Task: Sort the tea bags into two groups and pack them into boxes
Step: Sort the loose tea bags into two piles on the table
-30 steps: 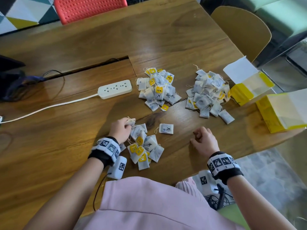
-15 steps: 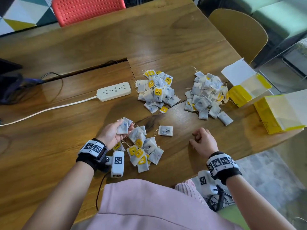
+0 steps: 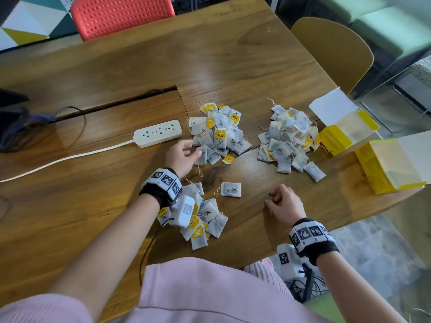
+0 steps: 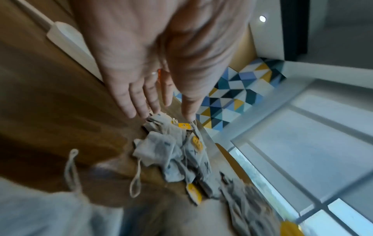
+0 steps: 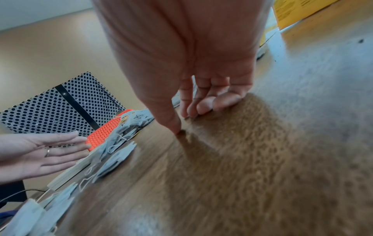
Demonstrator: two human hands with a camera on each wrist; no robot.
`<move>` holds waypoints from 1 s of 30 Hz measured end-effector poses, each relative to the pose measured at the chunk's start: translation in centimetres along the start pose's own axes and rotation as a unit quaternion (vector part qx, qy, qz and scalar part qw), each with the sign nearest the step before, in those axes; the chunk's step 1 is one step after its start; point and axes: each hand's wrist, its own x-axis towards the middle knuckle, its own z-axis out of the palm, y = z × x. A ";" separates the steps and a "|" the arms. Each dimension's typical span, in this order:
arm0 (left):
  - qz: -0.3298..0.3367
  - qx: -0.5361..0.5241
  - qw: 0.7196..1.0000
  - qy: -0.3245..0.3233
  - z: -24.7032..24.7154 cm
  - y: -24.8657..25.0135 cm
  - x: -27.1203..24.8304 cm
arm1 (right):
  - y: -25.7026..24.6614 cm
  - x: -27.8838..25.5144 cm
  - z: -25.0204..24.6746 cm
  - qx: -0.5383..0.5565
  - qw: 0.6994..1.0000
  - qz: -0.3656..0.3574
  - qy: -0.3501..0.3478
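Left hand (image 3: 180,155): fingers straight and spread, holding nothing; fingertips at the near-left edge of the centre pile (image 3: 219,134).
Right hand (image 3: 285,203): loosely curled, empty; fingertips rest on the table (image 3: 93,194) near the front edge.
Centre pile: tea bags marked X, just right of the power strip (image 3: 158,135).
Right pile (image 3: 288,138): beside the two open yellow boxes (image 3: 335,138).
Near pile (image 3: 203,217): unsorted bags, partly under the left wrist.
Single tea bag (image 3: 231,189): lies alone, between the near pile and the right hand.
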 end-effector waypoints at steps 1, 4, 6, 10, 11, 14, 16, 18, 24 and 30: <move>0.017 0.035 0.999 -0.019 0.0 -0.3 -0.7 | 0.0 0.0 0.0 0.001 1.000 -0.001 -0.001; 0.068 0.175 0.975 -0.119 -0.7 -1.7 -3.2 | 0.0 0.0 -0.1 0.003 1.000 0.000 -0.005; 0.082 0.240 0.955 -0.156 -1.1 -2.8 -4.4 | -0.1 0.1 -0.1 0.001 1.000 0.001 -0.007; 0.071 0.257 0.952 -0.147 -0.9 -4.9 -5.7 | -0.4 0.1 -0.3 -0.002 1.000 0.002 -0.012; 0.070 0.253 0.956 -0.130 -0.6 -5.1 -5.9 | -0.4 0.1 -0.3 -0.002 1.000 0.003 -0.012; 0.074 0.244 0.964 -0.078 0.2 -5.2 -6.3 | -0.5 0.0 -0.4 -0.004 1.000 0.003 -0.010; 0.070 0.240 0.966 -0.063 0.4 -5.2 -6.2 | -0.6 -0.1 -0.4 -0.005 1.000 0.002 -0.008; 0.037 0.214 0.974 -0.062 0.1 -5.3 -5.8 | -0.6 -0.1 -0.4 -0.003 1.000 -0.001 -0.005; -0.095 -0.033 0.994 -0.048 -1.5 -5.9 -4.1 | -0.6 -0.2 -0.4 -0.001 1.000 -0.002 -0.003; -0.122 0.038 0.991 -0.036 -1.1 -5.4 -4.4 | -0.7 -0.2 -0.3 -0.005 1.000 0.000 -0.004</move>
